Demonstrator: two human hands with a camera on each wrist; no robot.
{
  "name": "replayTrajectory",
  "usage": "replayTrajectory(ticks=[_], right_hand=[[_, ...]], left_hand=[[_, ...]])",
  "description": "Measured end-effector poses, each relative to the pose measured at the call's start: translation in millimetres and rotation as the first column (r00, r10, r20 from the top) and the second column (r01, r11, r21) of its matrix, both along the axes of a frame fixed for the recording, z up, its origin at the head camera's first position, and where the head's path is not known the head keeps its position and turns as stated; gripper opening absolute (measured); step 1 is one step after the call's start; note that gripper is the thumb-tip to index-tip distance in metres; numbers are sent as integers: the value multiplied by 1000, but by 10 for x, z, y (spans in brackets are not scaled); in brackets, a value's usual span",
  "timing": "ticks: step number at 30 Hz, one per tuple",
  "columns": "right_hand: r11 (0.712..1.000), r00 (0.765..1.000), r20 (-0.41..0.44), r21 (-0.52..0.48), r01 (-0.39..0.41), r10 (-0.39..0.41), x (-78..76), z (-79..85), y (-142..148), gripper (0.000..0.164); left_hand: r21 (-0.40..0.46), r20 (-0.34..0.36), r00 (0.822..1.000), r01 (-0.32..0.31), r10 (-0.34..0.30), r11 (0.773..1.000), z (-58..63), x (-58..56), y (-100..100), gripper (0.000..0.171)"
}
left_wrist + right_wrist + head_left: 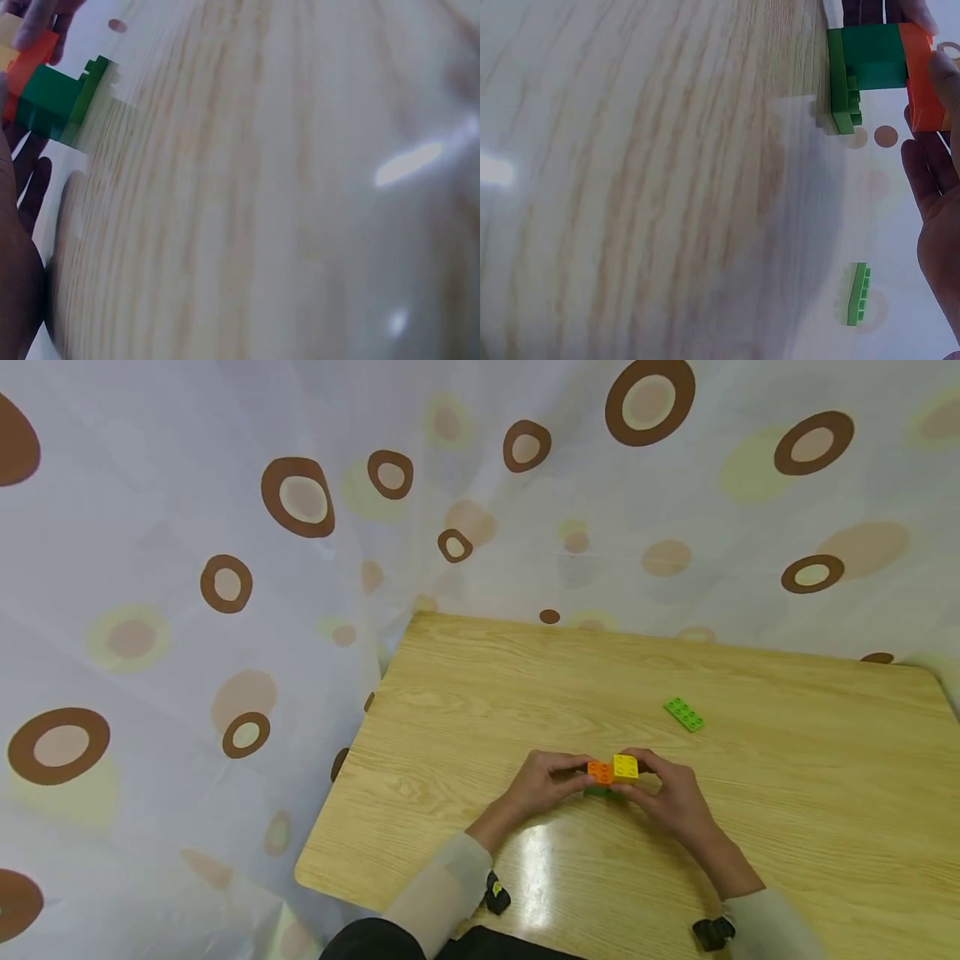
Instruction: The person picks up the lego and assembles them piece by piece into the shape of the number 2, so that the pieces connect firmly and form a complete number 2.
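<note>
A small stack of toy building bricks stands on the table between both hands. Its base is a light green studded plate [840, 97], with a dark green brick [874, 56] on top of it. Over that lies an orange brick [598, 772], which sticks out past the dark green one. A yellow brick [626, 767] sits at the right end of the orange brick. My left hand [547, 781] holds the orange brick by its left end between thumb and fingers. From the other side, my right hand [672, 795] pinches the yellow brick, its thumb in front.
A loose bright green studded plate [683, 714] lies on the wooden table [480, 693], behind the stack and to its right. A patterned curtain [495, 577] hangs along the table's back and left edges. Dark camera straps [497, 893] sit at the wrists.
</note>
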State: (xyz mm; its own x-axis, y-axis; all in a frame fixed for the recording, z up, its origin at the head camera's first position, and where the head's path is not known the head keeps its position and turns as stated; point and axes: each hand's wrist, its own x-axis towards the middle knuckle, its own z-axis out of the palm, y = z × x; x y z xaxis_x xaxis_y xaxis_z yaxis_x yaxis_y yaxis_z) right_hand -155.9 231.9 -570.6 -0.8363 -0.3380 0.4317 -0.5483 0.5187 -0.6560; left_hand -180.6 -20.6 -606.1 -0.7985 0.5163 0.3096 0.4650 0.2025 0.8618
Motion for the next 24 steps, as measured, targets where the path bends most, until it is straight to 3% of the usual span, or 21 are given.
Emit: replayTrajectory(ticks=[14, 18, 21, 24], right_hand=[[998, 997, 59, -38, 42, -39, 19, -90, -22, 56], [998, 997, 79, -67, -21, 26, 7, -91, 23, 69], [978, 986, 121, -185, -92, 116, -53, -56, 161, 86], [944, 981, 153, -325, -63, 119, -219, 22, 367, 92]], left_hand=[[-68, -1, 999, -37, 37, 997, -14, -2, -24, 37], [-70, 25, 998, -52, 54, 996, -11, -4, -18, 36], [-61, 59, 997, -46, 49, 997, -8, 1, -15, 37], [-27, 90, 995, -38, 41, 999, 11, -8, -9, 37]])
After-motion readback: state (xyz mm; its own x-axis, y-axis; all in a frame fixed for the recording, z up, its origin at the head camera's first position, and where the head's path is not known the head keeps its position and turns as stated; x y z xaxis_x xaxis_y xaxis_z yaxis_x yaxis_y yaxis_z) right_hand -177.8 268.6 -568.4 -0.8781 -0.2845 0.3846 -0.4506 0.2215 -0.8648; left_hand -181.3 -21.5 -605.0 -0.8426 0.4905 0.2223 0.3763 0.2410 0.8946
